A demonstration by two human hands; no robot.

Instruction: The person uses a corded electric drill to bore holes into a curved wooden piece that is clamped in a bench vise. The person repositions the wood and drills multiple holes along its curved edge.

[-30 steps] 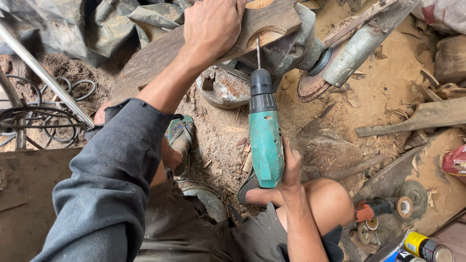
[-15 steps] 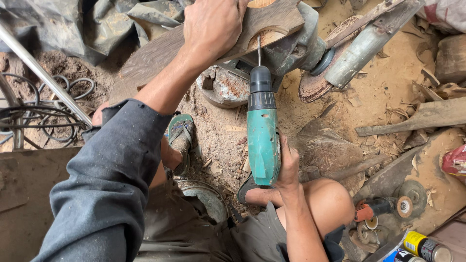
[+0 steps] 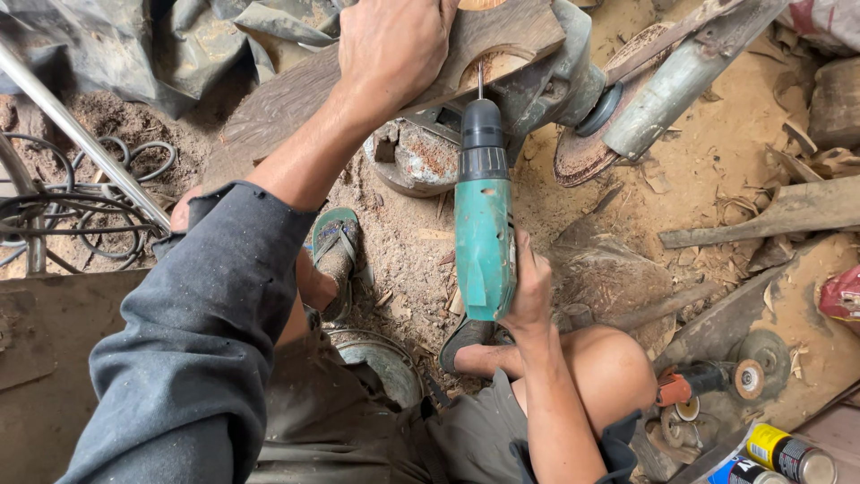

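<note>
Left hand [image 3: 390,45] flat on wooden board [image 3: 296,99], fingers spread a little, pressing down near top of view. Right hand [image 3: 530,291] wraps green drill [image 3: 484,229], fingers clamped on its handle end. Drill points away from person, thin bit [image 3: 480,79] touching board edge beside round cut-out. Board rests over rusty metal block [image 3: 417,161]. Sandal [image 3: 336,255] on dusty floor [image 3: 752,134] between the arms. Black cables [image 3: 81,202] far left. Small orange tool [image 3: 703,381] and spray cans [image 3: 779,453] low right, well apart.
</note>
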